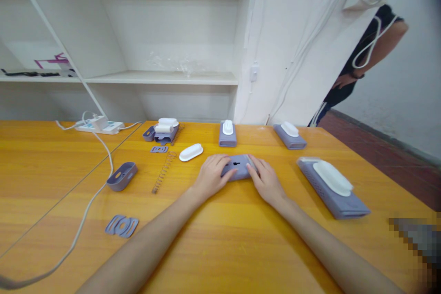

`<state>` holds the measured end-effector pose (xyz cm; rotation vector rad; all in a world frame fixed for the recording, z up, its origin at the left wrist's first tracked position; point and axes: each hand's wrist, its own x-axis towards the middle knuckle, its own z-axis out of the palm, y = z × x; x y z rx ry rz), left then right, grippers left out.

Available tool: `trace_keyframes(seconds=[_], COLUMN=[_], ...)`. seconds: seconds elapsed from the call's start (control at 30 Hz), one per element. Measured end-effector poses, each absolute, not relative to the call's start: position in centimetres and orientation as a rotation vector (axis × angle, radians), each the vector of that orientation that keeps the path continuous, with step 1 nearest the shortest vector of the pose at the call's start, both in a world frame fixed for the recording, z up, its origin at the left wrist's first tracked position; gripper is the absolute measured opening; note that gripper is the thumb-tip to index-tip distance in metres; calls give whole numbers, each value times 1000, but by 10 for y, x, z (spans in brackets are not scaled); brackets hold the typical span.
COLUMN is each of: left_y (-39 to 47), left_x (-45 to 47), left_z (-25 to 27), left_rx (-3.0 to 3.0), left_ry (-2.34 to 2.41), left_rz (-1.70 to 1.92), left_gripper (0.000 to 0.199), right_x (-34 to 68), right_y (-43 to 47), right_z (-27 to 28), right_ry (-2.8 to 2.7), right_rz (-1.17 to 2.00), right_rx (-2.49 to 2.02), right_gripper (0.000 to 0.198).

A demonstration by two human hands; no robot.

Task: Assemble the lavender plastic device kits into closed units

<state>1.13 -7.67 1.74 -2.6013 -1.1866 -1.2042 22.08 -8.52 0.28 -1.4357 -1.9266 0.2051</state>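
Note:
A grey-purple plastic housing (237, 173) with small dark slots lies flat on the table. My left hand (212, 172) grips its left end, thumb along the near edge. At the other end, my right hand (267, 178) is closed round it with the thumb on top. Left of my hands are a white oval cap (191, 152) and a long coil spring (163, 172). Farther left stands a grey-purple oval cup-like part (122, 176). Flat grey-purple plates with cut-outs (121, 226) lie nearer to me.
Similar housings with white oval tops stand at the back middle (228, 140), back right (290, 136) and right (333, 188). More parts (166, 131) sit at the back left. A power strip (99, 125) trails a white cable (90, 204) across the table's left. A person (365, 59) stands beyond the right edge.

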Motion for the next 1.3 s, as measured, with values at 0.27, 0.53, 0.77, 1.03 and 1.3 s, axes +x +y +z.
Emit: trace_keyframes(seconds=[0.27, 0.53, 0.77, 1.03, 1.3], left_y=[-71, -77, -80, -80, -84], left_x=[7, 8, 11, 18, 20], left_z=[14, 19, 19, 12, 12], left_rx=[-2482, -2551, -2566, -2399, -2371], left_ry=[-1395, -1385, -1347, -1383, -1386], left_rz=[-1350, -1147, -989, -724, -655], left_gripper=[19, 27, 46, 40, 37], right_x=[220, 213, 212, 212, 212], right_y=[-89, -100, -99, -99, -98], right_z=[3, 10, 7, 8, 7], right_ry=[-1851, -2196, -2215, -2227, -2225], right_rz=[80, -114, -248, -251, -210], right_rx=[-1408, -1275, -1372, -1372, -1367], right_gripper=[45, 48, 49, 48, 49])
